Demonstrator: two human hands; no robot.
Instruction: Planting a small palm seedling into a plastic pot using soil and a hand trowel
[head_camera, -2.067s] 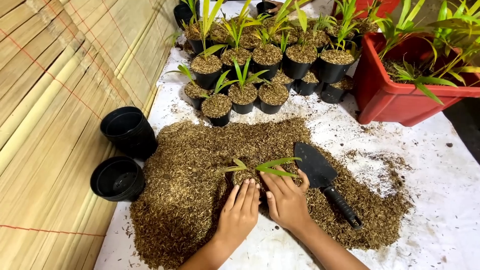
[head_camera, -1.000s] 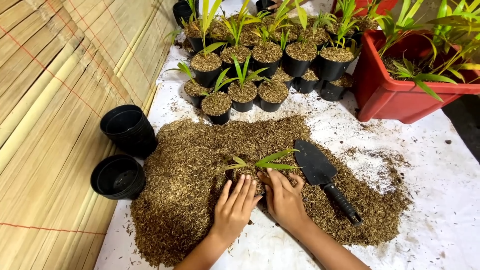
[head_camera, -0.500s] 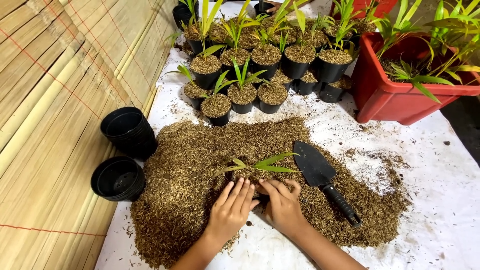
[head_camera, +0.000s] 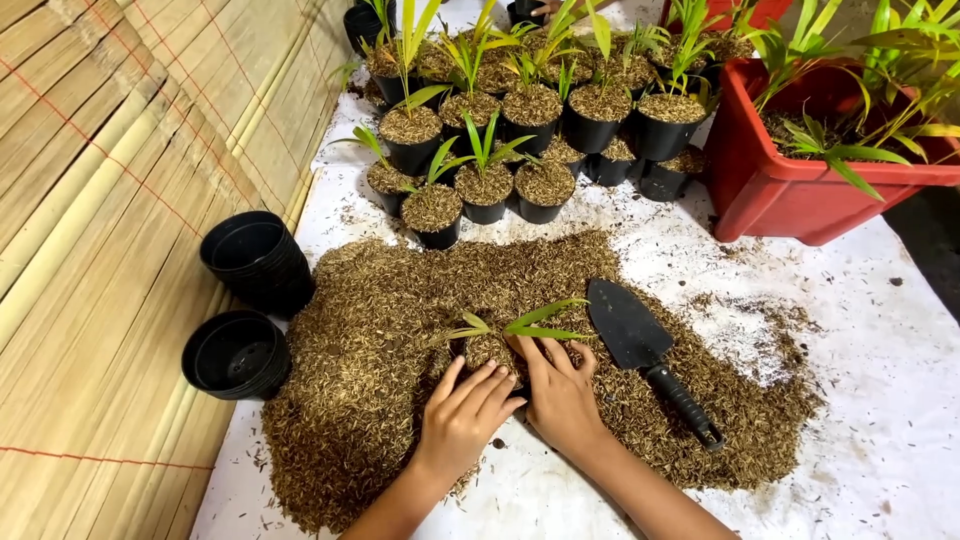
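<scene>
A small green seedling (head_camera: 515, 326) stands in a pot sunk in a wide heap of brown husk mix (head_camera: 380, 330); the pot itself is mostly hidden by the mix and my hands. My left hand (head_camera: 465, 415) lies flat on the near left side of it, fingers together, pressing the mix. My right hand (head_camera: 560, 385) cups the near right side, fingers curled against the pot's rim. A black hand trowel (head_camera: 640, 350) rests on the heap just right of my right hand, blade pointing away.
Two stacks of empty black pots (head_camera: 255, 255) (head_camera: 235, 355) sit at the left by a bamboo mat (head_camera: 100, 250). Several filled pots with seedlings (head_camera: 485, 185) stand at the back. A red planter box (head_camera: 800, 180) is at the back right. White sheet (head_camera: 880, 400) underneath.
Both hands have shifted slightly around the sunk pot, patting and pressing the mix at its rim. The trowel and pots have not moved.
</scene>
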